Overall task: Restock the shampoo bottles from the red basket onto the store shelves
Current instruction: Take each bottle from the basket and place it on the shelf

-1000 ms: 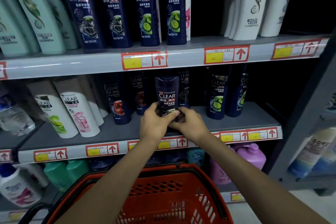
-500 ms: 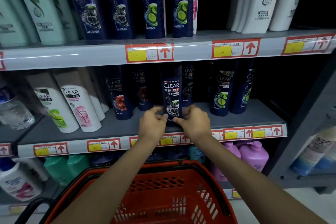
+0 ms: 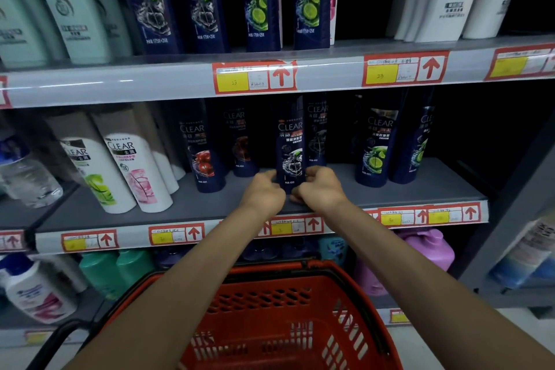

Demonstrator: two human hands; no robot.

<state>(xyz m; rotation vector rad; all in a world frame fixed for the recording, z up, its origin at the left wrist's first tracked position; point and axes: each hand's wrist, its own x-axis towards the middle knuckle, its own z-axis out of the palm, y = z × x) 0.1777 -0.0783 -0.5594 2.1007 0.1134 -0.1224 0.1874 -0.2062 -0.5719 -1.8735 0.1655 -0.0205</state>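
Clasping base of dark bottle (image 3: 290,150) between left grip (image 3: 264,194) and right grip (image 3: 321,191), fingers curled round either side. Set upright on middle shelf (image 3: 405,192), toward near edge, with red-fruit bottle (image 3: 204,156) to left and lime bottle (image 3: 375,147) to right. Nearest, below forearms: red basket (image 3: 270,303).

The left hand (image 3: 264,193) and right hand (image 3: 322,189) hide the base of the dark blue plastic shampoo bottle (image 3: 290,147); the red plastic basket (image 3: 270,281) is cropped below.
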